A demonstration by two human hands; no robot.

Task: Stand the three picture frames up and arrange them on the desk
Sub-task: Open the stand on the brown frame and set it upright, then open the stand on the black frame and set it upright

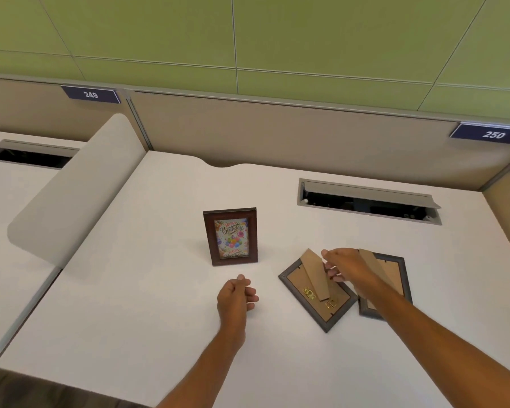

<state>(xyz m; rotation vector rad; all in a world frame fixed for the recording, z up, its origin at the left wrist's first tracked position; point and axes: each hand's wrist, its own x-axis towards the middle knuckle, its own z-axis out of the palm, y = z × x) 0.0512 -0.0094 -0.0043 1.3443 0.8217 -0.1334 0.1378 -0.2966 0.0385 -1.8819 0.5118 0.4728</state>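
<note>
Three picture frames sit on the white desk (159, 290): one dark brown wooden frame with a birthday card (230, 236) stands upright near the centre, and two grey frames lie face down at its four o'clock, backs up, easel legs raised. Your right hand (343, 267) reaches over the nearer grey frame with the brown cardboard backing (317, 293), fingers (334, 275) parted and loosely curled against the right edge of its cardboard easel leg (315, 275), not yet clamped. Your left hand (237, 293) hovers just at seven o'clock of the standing frame, fingers curled inward, holding nothing. To do this step well, you would likely pinch the frame's edge rather than the thin leg, tip it up with the leg splayed behind, and let the left hand steady the base. The second grey frame (395, 269) lies just beside the first at its three o'clock, partly under your forearm; whether the two touch cannot be told. Count: one standing, two lying; two hands; two open grey cable hatches.
</note>
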